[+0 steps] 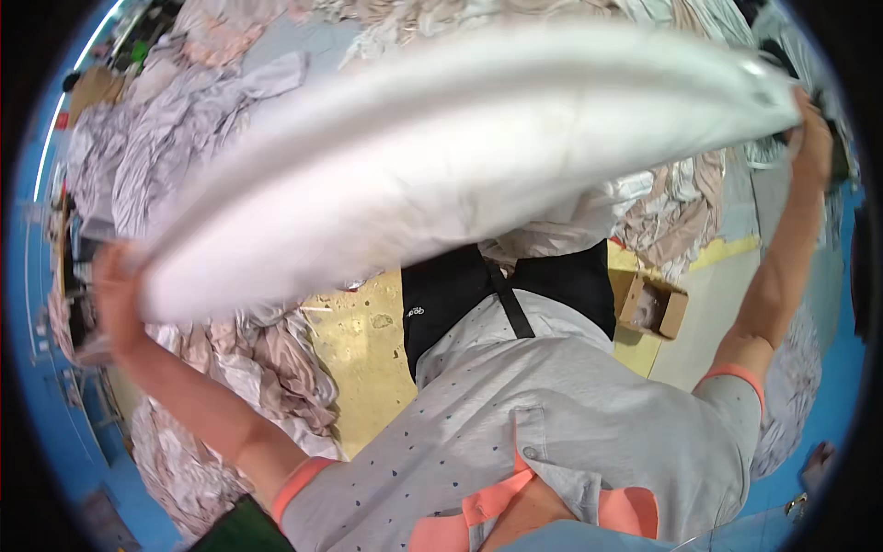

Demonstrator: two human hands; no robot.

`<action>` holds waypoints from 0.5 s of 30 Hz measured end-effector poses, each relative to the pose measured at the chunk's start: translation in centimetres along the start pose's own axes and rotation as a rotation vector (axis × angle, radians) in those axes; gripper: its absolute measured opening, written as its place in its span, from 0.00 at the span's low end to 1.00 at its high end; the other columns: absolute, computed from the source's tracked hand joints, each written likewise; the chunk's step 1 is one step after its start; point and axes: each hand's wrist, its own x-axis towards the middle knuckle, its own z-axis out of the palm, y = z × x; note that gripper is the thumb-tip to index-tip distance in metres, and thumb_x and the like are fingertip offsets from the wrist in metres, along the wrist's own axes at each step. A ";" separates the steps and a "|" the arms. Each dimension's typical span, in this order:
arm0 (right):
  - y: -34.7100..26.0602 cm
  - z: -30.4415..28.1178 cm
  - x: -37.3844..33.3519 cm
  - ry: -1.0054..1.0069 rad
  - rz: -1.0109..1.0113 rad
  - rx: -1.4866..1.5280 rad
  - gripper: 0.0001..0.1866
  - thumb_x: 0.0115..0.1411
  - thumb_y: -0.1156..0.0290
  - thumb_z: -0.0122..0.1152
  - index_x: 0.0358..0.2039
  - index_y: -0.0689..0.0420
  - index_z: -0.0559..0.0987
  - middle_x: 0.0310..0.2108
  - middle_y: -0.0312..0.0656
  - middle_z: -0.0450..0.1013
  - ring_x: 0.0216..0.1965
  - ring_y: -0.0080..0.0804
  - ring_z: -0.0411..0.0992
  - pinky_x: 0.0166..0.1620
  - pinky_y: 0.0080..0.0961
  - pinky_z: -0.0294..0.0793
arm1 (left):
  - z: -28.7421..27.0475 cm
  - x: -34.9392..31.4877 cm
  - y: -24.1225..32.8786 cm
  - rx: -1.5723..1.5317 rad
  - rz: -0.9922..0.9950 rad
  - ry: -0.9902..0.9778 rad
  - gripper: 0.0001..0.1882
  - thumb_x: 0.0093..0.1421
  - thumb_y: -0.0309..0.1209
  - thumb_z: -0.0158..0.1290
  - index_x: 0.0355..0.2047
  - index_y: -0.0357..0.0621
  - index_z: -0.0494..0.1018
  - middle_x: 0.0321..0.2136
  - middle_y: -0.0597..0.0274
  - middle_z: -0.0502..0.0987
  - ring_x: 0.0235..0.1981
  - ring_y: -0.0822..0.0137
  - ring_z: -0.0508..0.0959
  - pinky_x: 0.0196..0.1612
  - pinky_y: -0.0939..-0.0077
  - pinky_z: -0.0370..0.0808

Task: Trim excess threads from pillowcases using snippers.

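A large white cloth (pixel 441 175) is stretched wide between my hands, billowing and blurred by motion. My left hand (pixel 120 281), at the far left, is closed on one end of it. Out at the upper right, my right hand (pixel 809 133) grips the other end. Both arms are spread wide. The cloth hides part of the fabric heaps behind it, and its far edge is smeared.
Crumpled pale grey fabric (pixel 175 138) is heaped at the upper left, with pinkish fabric (pixel 267 368) at the lower left. More beige cloth (pixel 676 212) lies to the right. An open cardboard box (pixel 653 306) stands on the yellow floor (pixel 359 359).
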 end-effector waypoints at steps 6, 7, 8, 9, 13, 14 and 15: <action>12.3 -4.8 -6.6 -0.052 0.015 -0.301 0.08 0.58 0.65 0.61 0.28 0.55 0.80 0.18 0.23 0.65 0.18 0.10 0.55 0.20 0.15 0.50 | 19.2 -7.8 14.2 -1.297 -0.476 -0.692 0.04 0.50 0.21 0.52 0.28 0.41 0.74 0.23 0.74 0.72 0.26 0.80 0.69 0.32 0.86 0.65; 15.5 -4.9 -7.1 -0.045 -0.029 -0.329 0.08 0.58 0.65 0.61 0.26 0.55 0.79 0.18 0.23 0.65 0.18 0.10 0.55 0.20 0.15 0.50 | 20.7 -8.3 15.1 -1.294 -0.521 -0.718 0.02 0.52 0.23 0.53 0.28 0.41 0.73 0.22 0.74 0.72 0.25 0.80 0.69 0.31 0.86 0.65; 16.0 -5.0 -8.6 -0.055 0.046 -0.345 0.08 0.58 0.66 0.61 0.26 0.56 0.79 0.18 0.23 0.65 0.18 0.11 0.55 0.20 0.16 0.51 | 23.4 -9.0 16.1 -1.301 -0.524 -0.770 0.02 0.52 0.23 0.53 0.28 0.41 0.73 0.22 0.74 0.72 0.25 0.80 0.69 0.31 0.86 0.65; 16.3 -4.9 -9.8 -0.057 0.110 -0.340 0.09 0.58 0.67 0.61 0.25 0.57 0.79 0.18 0.23 0.65 0.18 0.11 0.55 0.21 0.16 0.51 | 25.0 -9.5 17.2 -1.326 -0.604 -0.883 0.01 0.54 0.25 0.53 0.28 0.42 0.73 0.22 0.75 0.72 0.24 0.81 0.68 0.30 0.87 0.65; 22.1 -6.7 -12.3 0.011 0.202 -0.355 0.06 0.56 0.68 0.63 0.27 0.56 0.80 0.18 0.24 0.67 0.18 0.11 0.57 0.20 0.15 0.53 | 28.9 -10.7 18.8 -1.309 -0.595 -1.104 0.05 0.57 0.29 0.55 0.27 0.42 0.72 0.22 0.76 0.71 0.22 0.82 0.67 0.27 0.88 0.65; 22.1 -6.3 -12.8 0.042 0.317 -0.296 0.05 0.55 0.68 0.64 0.28 0.56 0.81 0.19 0.24 0.68 0.19 0.10 0.58 0.20 0.14 0.53 | 29.3 -10.9 19.1 -1.302 -0.602 -1.123 0.05 0.57 0.29 0.55 0.27 0.42 0.72 0.22 0.76 0.71 0.22 0.82 0.67 0.27 0.88 0.65; 22.3 -6.0 -13.3 0.041 0.335 -0.307 0.05 0.55 0.68 0.64 0.28 0.56 0.81 0.19 0.24 0.68 0.19 0.10 0.58 0.20 0.14 0.53 | 29.2 -10.6 19.6 -1.278 -0.600 -1.145 0.05 0.57 0.29 0.55 0.27 0.42 0.72 0.22 0.76 0.71 0.22 0.83 0.67 0.28 0.88 0.64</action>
